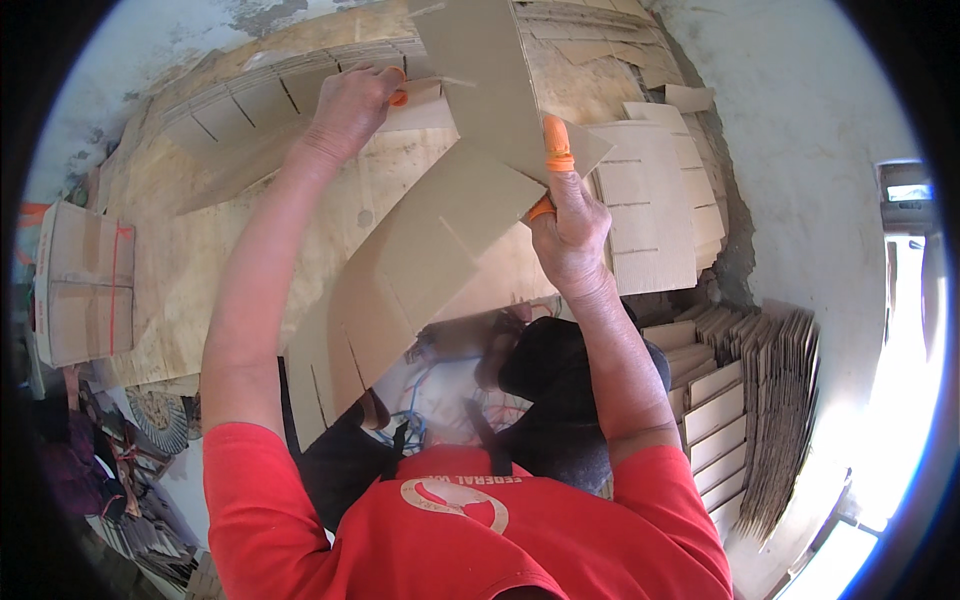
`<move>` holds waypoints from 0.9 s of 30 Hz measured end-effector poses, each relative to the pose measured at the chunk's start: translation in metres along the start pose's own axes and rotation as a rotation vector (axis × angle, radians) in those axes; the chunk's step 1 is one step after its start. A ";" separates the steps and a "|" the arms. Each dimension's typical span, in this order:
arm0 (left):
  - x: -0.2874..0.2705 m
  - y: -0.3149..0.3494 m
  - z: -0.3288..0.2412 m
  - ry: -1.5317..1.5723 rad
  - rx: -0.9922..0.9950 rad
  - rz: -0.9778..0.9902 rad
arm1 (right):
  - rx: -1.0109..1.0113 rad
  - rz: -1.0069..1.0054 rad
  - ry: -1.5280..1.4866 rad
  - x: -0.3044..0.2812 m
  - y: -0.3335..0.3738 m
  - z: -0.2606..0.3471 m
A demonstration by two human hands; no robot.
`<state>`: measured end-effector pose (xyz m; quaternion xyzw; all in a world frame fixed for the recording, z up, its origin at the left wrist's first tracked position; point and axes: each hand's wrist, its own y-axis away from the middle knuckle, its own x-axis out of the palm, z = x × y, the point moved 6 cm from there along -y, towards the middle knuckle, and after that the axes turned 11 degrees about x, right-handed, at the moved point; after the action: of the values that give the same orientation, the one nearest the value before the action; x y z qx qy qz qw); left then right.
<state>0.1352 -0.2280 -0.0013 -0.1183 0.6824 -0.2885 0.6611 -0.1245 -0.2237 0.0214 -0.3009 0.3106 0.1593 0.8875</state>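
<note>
- My left hand (pixel 358 100) hides some of its own fingers, so I can't tell what they touch.
- Some fingers of my right hand (pixel 575 235) are tucked out of sight too.
- The tall cardboard strip (pixel 475 65) gets cut off at the top.
- My red shirt (pixel 450 545) runs off the bottom.
- Those blue cords (pixel 408 418) are partly covered.
- The doorway (pixel 912 340) is too bright to see through.
</note>
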 end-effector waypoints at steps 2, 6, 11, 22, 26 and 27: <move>-0.002 -0.003 -0.005 0.017 0.017 -0.043 | -0.001 0.016 0.003 -0.003 0.001 0.000; -0.007 -0.007 -0.012 0.006 0.041 -0.079 | 0.016 0.046 -0.025 -0.006 0.001 -0.003; -0.018 -0.012 -0.034 0.071 0.011 -0.073 | -0.085 -0.028 0.082 -0.008 0.000 -0.010; -0.030 -0.004 -0.080 0.048 0.049 -0.088 | 0.151 0.142 0.132 -0.002 0.008 -0.011; -0.030 -0.010 -0.062 -0.004 0.054 -0.145 | -0.068 0.050 0.087 -0.002 0.011 -0.013; -0.028 -0.009 -0.059 -0.007 0.054 -0.149 | -0.074 0.044 0.077 -0.002 0.011 -0.013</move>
<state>0.0785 -0.2067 0.0246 -0.1518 0.6615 -0.3548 0.6431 -0.1371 -0.2238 0.0104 -0.3325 0.3451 0.1786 0.8593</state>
